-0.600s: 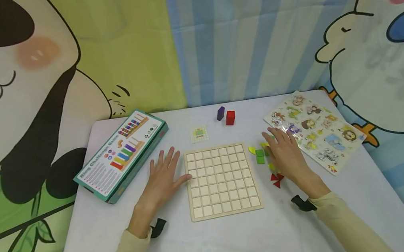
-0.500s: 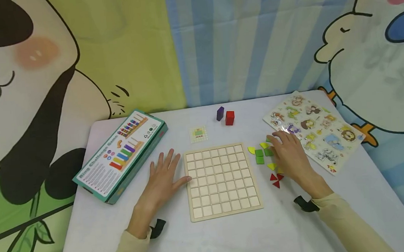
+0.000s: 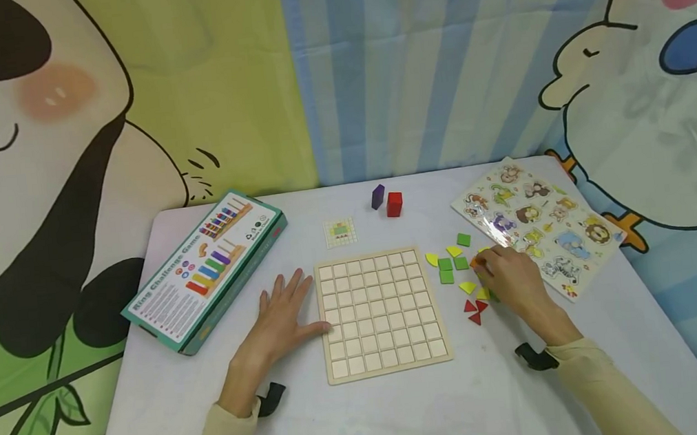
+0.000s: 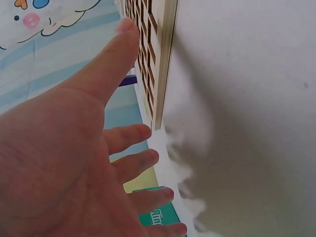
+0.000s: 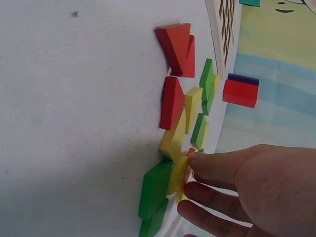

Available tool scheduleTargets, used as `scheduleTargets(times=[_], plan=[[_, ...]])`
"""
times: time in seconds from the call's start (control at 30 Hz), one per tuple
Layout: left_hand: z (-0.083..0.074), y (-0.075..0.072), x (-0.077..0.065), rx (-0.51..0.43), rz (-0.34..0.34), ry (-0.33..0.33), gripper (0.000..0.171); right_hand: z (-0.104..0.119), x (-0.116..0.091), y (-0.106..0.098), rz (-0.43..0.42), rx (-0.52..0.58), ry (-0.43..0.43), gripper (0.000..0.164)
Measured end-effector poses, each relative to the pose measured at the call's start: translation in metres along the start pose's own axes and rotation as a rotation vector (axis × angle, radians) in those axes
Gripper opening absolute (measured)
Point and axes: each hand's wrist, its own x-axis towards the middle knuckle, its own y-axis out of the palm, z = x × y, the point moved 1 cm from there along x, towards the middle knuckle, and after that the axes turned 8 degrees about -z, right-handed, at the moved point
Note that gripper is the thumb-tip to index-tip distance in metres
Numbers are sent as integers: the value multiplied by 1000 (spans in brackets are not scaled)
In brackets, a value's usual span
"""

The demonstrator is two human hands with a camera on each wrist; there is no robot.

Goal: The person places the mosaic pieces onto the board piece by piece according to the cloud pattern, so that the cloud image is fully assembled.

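My left hand (image 3: 276, 329) lies at the left of a square wooden grid board (image 3: 384, 314), fingers spread and straight, its thumb at the board's left edge. In the left wrist view that thumb reaches the grid's rim. Right of the board, my right hand (image 3: 512, 282) bends its fingers over a group of small blocks. Thumb and fingertips pinch an orange block (image 3: 474, 262), mostly hidden by the hand. Around it lie green square blocks (image 3: 461, 263), yellow blocks (image 3: 468, 288) with a curved side and red triangular blocks (image 3: 475, 318). The right wrist view shows green blocks (image 5: 154, 190) nearest the fingers.
A small pattern card (image 3: 340, 232) lies behind the board. Purple (image 3: 378, 197) and red (image 3: 394, 204) blocks stand at the back. A ring game box (image 3: 206, 268) sits on the left, and an animal picture sheet (image 3: 542, 225) on the right, close to my right hand.
My right hand has drawn back slightly right and its fingers have curled onto the orange block, uncovering a green square. My left hand has slid slightly down along the board's edge.
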Motion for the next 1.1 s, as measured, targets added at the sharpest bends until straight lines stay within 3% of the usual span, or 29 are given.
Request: scheduleTargets(times=[0.57, 0.8, 1.1], plan=[[1, -3, -2, -51, 72, -15, 110, 4, 0, -1, 74, 67, 201, 22], [4, 0, 0, -65, 97, -30, 112, 0, -2, 3, 25, 73, 148, 20], [2, -2, 1, -57, 105, -45, 114, 9, 5, 3, -118, 126, 42, 21]])
